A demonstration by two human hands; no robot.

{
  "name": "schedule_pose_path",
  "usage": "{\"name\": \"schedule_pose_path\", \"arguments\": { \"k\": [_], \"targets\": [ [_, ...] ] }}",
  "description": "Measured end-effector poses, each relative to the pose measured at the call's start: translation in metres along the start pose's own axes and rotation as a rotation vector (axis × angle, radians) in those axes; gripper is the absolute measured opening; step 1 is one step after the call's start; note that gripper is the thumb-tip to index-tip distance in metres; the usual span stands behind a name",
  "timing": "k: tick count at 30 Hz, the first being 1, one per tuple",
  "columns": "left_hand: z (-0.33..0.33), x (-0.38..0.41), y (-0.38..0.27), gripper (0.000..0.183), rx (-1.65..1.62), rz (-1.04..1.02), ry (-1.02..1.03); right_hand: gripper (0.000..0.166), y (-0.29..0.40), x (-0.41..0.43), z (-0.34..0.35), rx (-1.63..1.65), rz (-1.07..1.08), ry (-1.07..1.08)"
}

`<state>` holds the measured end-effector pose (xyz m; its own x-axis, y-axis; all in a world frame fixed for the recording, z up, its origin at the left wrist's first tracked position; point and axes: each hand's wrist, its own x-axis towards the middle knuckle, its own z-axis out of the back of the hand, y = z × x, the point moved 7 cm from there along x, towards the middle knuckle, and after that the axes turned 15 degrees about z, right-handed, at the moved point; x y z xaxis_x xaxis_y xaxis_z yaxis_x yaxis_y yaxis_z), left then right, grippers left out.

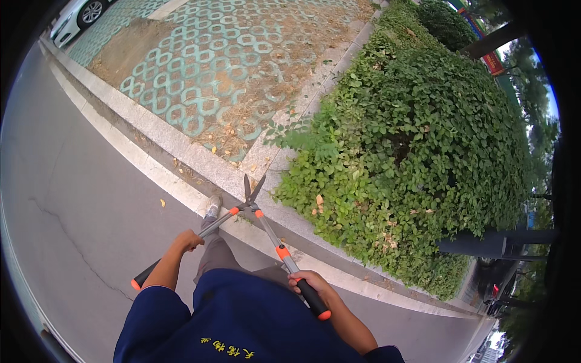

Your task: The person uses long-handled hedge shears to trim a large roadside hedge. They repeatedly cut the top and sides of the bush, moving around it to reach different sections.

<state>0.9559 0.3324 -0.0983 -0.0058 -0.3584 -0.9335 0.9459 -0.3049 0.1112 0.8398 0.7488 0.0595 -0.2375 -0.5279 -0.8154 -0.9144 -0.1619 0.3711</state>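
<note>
A pair of long-handled hedge shears is held in front of my body, its two dark blades parted and pointing away from me over the stone kerb. My left hand grips the grey tube of the left handle, ahead of its black and orange grip. Around the right handle, at the front of its black grip, my right hand is closed. Just right of the blades stands a leafy green hedge, its near corner close to the tips but apart from them.
A granite kerb runs between the asphalt road and green grid paving strewn with dry leaves. At the top left is a parked white car. A tree trunk rises behind the hedge; a dark car stands lower right.
</note>
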Motion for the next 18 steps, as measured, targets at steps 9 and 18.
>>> {"name": "schedule_pose_path", "arguments": {
  "k": [9, 18],
  "targets": [
    [0.079, 0.05, -0.193, 0.03, 0.366, -0.321, 0.118, 0.021, 0.074, 0.051, -0.109, 0.186, 0.117, -0.505],
    [0.08, 0.063, -0.258, 0.03, 0.236, -0.429, 0.168, 0.026, 0.134, 0.05, -0.104, 0.072, 0.178, -0.613]
  ]
}}
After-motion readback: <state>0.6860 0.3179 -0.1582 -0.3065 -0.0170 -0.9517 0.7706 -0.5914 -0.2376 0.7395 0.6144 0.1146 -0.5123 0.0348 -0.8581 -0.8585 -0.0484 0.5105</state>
